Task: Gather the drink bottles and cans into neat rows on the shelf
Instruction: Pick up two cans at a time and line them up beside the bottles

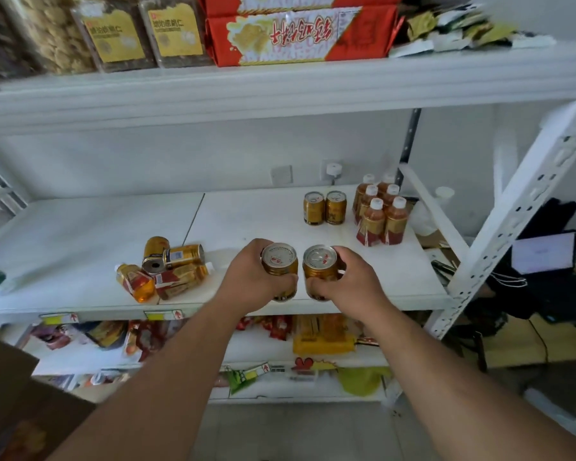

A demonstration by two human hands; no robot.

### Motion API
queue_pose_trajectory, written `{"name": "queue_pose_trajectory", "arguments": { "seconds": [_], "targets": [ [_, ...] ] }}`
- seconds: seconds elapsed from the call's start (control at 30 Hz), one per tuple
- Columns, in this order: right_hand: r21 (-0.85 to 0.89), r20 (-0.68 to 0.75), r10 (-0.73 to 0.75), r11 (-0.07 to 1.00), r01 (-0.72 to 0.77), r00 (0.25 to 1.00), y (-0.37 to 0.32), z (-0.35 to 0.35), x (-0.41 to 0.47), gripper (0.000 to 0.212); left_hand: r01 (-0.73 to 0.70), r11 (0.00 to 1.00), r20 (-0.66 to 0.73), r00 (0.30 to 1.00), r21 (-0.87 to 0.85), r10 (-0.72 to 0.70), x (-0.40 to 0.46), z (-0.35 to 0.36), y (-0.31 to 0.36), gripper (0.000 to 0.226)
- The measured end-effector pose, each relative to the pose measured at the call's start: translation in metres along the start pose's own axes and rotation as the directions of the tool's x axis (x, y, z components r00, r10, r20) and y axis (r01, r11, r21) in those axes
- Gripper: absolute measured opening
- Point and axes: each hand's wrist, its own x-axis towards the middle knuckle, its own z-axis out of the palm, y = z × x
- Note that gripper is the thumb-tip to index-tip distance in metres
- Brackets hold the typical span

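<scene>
A white metal shelving unit with flat white boards fills the view. Its perforated white steel upright slants along the right side. A pale grey-white wall stands behind the middle board, carrying a grey square wall plate and a white socket with a round plug. A dark vertical rail runs down the wall at far right. The top board holds clear plastic snack tubs with yellow labels at left and red printed cartons at centre. Lower boards hold mixed snack packets. Light grey floor tiles lie near. A brown cardboard box sits near left. Lighting is even and diffuse.
</scene>
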Motion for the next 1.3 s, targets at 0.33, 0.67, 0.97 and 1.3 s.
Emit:
{"name": "queue_pose_trajectory", "arguments": {
  "seconds": [0.33, 0.67, 0.97, 1.3],
  "targets": [
    [-0.007, -0.063, 0.004, 1.000, -0.005, 0.998, -0.003, -0.014, -0.043, 0.058, -0.064, 0.998, 0.014, 0.998, 0.012, 0.063, -0.033, 0.001, 0.011, 0.058],
    [-0.047, -0.100, 0.044, 0.998, -0.049, 0.994, -0.007, -0.019, -0.080, 0.053, -0.102, 0.995, 0.083, 0.991, -0.011, 0.103, -0.048, 0.006, 0.005, 0.058],
    [-0.054, -0.110, 0.037, 0.998, -0.043, 0.993, 0.014, -0.042, -0.066, 0.054, -0.099, 0.995, 0.089, 0.991, 0.002, 0.098, -0.034, 0.035, 0.021, 0.062],
    [-0.041, -0.019, 0.013, 0.999, -0.014, 1.000, 0.046, -0.086, -0.009, 0.061, -0.043, 0.999, 0.010, 0.999, 0.022, 0.042, 0.000, 0.077, 0.055, 0.060]
  ]
}}
